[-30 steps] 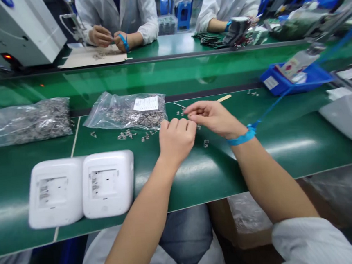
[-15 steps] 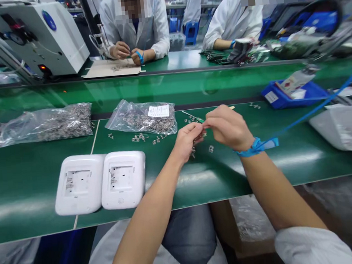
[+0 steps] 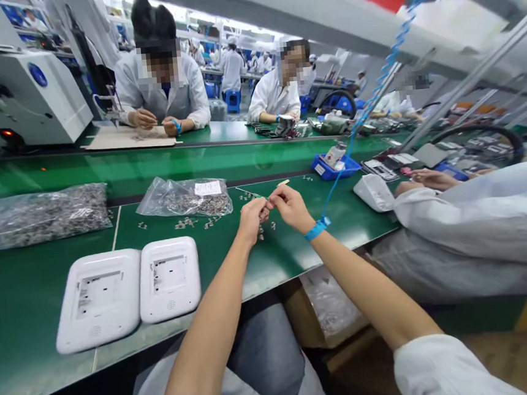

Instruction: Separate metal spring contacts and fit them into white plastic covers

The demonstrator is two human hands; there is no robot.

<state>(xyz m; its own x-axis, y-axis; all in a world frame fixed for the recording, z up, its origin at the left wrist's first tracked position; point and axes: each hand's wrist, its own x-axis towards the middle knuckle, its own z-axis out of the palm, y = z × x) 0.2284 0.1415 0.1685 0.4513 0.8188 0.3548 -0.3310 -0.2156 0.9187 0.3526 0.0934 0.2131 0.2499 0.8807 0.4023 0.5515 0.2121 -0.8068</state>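
Note:
My left hand (image 3: 251,218) is closed, its fingertips pinching what look like small metal contacts, mostly hidden by the fingers. Against it, my right hand (image 3: 293,208) is pinched shut; what it grips is too small to make out. A thin stick with a green part (image 3: 258,195) shows beside the fingertips, and a pale tip sticks out behind my right hand. Loose metal contacts (image 3: 185,223) lie on the green table (image 3: 232,261). Left of my hands, two white plastic housings (image 3: 169,279) lie side by side, each with a recessed compartment.
Clear bags of metal pieces (image 3: 84,207) (image 3: 185,197) lie along the table's back. A blue tray (image 3: 328,170) holds a bottle. From my blue wrist strap (image 3: 316,228) a coiled cord rises. One person's sleeve (image 3: 477,209) is close on the right; others sit opposite. An open carton (image 3: 304,317) stands below.
The view has tilted up and swung right, bringing the neighbouring person on the right into sight. My two hands stay pinched together over the table.

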